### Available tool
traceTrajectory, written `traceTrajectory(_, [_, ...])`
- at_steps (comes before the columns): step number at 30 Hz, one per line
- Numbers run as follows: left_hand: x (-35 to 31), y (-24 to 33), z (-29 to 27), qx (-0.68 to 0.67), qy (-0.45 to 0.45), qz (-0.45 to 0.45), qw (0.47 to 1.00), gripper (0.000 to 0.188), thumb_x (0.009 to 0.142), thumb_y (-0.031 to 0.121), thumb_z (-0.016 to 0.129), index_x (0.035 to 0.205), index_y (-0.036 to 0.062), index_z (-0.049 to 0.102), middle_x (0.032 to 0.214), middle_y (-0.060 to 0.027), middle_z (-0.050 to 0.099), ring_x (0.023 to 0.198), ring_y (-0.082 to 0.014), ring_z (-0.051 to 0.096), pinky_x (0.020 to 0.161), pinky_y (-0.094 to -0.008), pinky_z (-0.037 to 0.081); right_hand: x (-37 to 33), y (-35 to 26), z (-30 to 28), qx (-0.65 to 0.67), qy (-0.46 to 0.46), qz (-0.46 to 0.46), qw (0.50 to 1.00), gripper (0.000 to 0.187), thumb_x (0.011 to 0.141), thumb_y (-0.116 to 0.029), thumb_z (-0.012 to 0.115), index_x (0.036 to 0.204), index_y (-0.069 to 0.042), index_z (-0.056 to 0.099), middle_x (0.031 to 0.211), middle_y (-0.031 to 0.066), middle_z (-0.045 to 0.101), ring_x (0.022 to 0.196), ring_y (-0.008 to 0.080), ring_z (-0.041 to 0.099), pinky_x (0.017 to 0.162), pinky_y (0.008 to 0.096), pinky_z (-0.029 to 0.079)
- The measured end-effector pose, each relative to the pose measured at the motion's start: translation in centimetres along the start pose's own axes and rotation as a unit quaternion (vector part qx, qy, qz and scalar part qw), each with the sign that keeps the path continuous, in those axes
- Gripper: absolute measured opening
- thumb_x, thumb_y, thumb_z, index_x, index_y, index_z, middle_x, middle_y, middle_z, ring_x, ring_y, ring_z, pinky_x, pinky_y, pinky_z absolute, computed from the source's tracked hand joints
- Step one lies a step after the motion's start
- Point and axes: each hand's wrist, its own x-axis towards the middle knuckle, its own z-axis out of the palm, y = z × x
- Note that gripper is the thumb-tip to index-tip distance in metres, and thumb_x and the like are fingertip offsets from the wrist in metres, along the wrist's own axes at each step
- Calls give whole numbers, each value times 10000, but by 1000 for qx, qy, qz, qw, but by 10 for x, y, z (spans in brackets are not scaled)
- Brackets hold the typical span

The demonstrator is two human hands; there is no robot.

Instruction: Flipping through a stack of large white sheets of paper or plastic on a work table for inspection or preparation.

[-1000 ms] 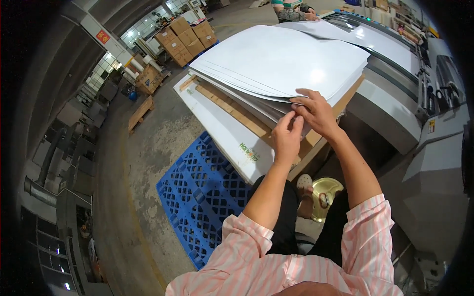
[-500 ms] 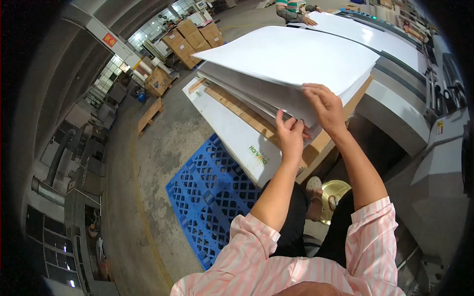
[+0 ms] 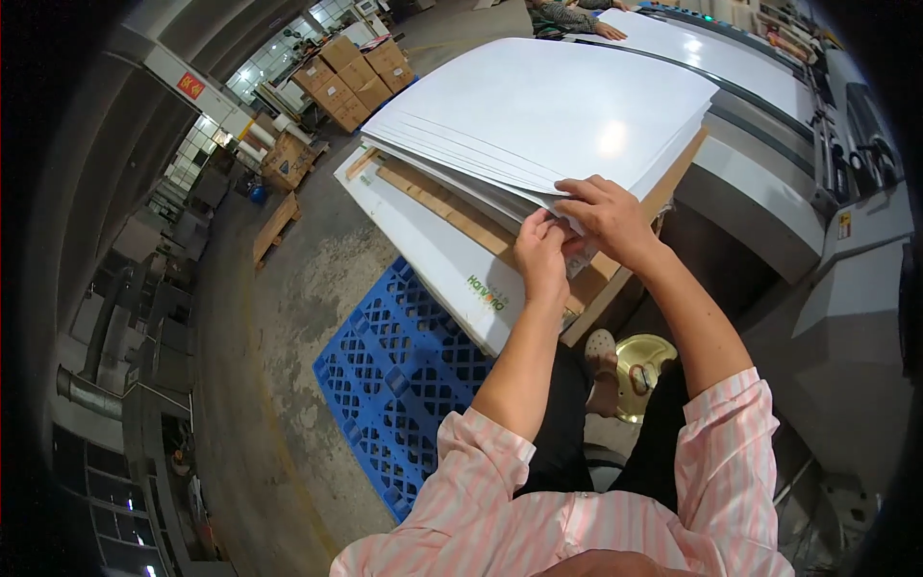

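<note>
A stack of large white sheets (image 3: 538, 106) lies in front of me, its upper sheets fanned slightly apart along the left edge. At the near corner, my right hand (image 3: 613, 223) is closed on the edges of the upper sheets, fingers on top. My left hand (image 3: 543, 255) is beside it, a little lower, its fingers curled against the sheet edges; its fingertips are partly hidden. Beneath the stack are a wooden strip (image 3: 447, 207) and a white board with a green print (image 3: 423, 250).
A blue plastic pallet (image 3: 404, 375) lies on the floor at the left. To the right stands a grey machine (image 3: 760, 202). Another person's hand (image 3: 610, 31) rests by a white sheet at the far side. Cardboard boxes (image 3: 351, 82) are stacked farther back.
The lifted near corner of the upper sheets has come down toward the stack. My right hand has moved down and left with it, closer to my left hand.
</note>
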Motion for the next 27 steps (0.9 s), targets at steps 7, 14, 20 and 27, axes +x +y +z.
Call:
traceTrajectory(7, [-4,7,2,77,0,7,997,346,843,50,530,1157,-51,427,871,-89,561,712,-125,545,544,-224,467,-12,14,-2,28,-29,61,997,299,673,-120,625,971,-90,631,1184,86,514,1066,262,459,896,375,380])
traceTrajectory(14, [-4,18,-13,182,-25,71,981,348,867,77,516,1200,-18,484,1110,-149,549,909,-143,544,712,-250,463,-10,12,-8,5,-39,41,998,291,765,-144,613,1055,-119,602,1203,86,496,1053,277,466,897,383,371])
traceTrajectory(20, [-10,17,-15,116,14,5,993,347,839,78,553,1159,-33,477,1003,-102,538,826,-160,562,693,-266,487,-12,16,1,14,5,80,997,263,751,-107,611,1012,-137,629,1171,58,523,1032,237,482,868,357,393])
traceTrajectory(27, [-12,14,-15,57,39,-1,998,416,837,73,543,1207,-41,389,1037,-137,502,828,-205,573,715,-306,504,-13,17,3,16,14,83,996,227,769,-132,602,994,-126,633,1153,74,530,1014,242,490,855,359,401])
